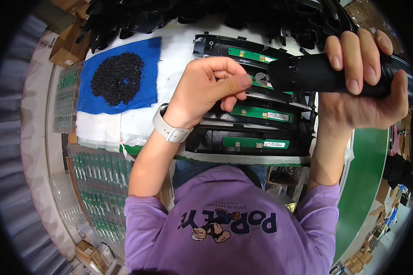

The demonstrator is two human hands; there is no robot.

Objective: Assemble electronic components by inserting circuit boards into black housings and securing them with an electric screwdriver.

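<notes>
A black electric screwdriver (307, 73) lies almost level in my right hand (365, 91), whose fingers wrap over its body while the thumb is below. Its nose faces left. Close to that nose, my left hand (211, 89) has thumb and forefinger pinched together; whatever is between them is too small or hidden to tell. Under both hands are several long black plastic housings (204, 141) in a stack of rows, each with a narrow green circuit board (257, 143). The screwdriver and my left hand partly cover the upper rows.
To the left, a heap of tiny black screws (117, 78) rests on a blue cloth (147, 55) over the white-covered table (167, 59). Many black plastic parts (147, 20) crowd the far edge. Trays of green boards (98, 172) stand at the lower left. A green surface (365, 174) runs along the right.
</notes>
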